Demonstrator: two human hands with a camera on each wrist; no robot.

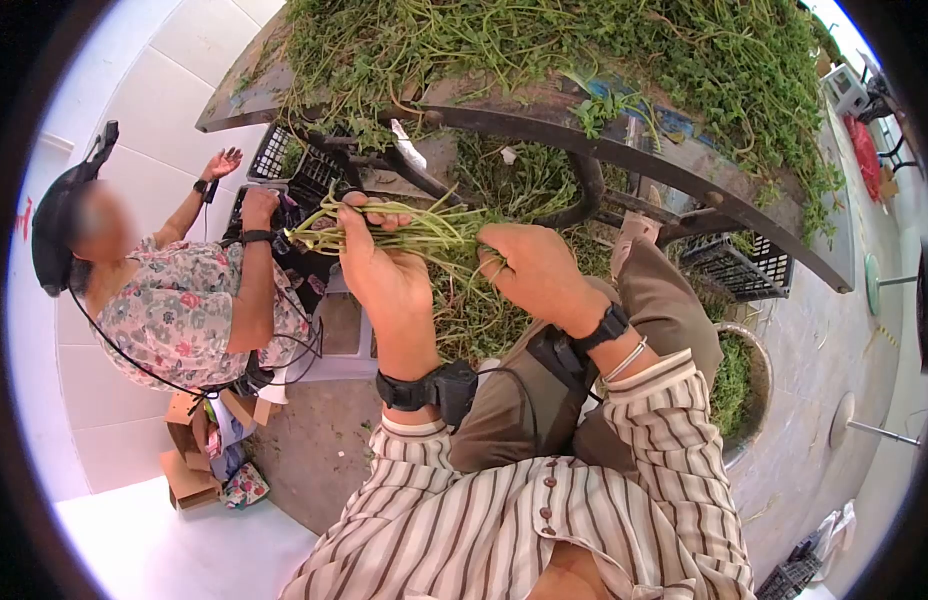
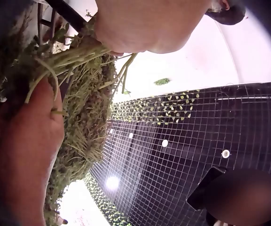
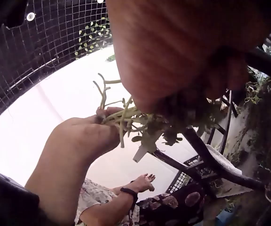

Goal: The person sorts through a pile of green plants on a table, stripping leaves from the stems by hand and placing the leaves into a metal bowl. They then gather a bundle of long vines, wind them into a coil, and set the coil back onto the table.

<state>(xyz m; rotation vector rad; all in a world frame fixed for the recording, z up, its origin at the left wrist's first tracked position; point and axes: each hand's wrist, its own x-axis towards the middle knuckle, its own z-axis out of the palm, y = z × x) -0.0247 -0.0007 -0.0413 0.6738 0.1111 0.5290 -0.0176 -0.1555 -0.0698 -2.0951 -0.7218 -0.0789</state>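
Note:
My left hand [image 1: 389, 275] grips a bunch of long green stems [image 1: 429, 232], the thumb laid across them and the cut ends sticking out to the left. At the bunch's other end, my right hand [image 1: 539, 275] curls its fingers round the stems. In the left wrist view the stems [image 2: 79, 59] stretch between both hands, with loose ends poking past the right hand [image 2: 29, 127]. The right wrist view shows small leaves [image 3: 149, 134] hanging below the right hand [image 3: 173, 52], whose fingertips lie in shadow. Both hands are above my lap, in front of the table.
A dark-edged table [image 1: 464, 118] piled with leafy green plants [image 1: 544, 45] curves ahead. More stems [image 1: 474, 320] lie heaped below it. Black crates [image 1: 744, 265] stand at right and left. Another person [image 1: 184, 290] sits at left, near cardboard boxes [image 1: 189, 450]. A round tub [image 1: 749, 390] holds greens.

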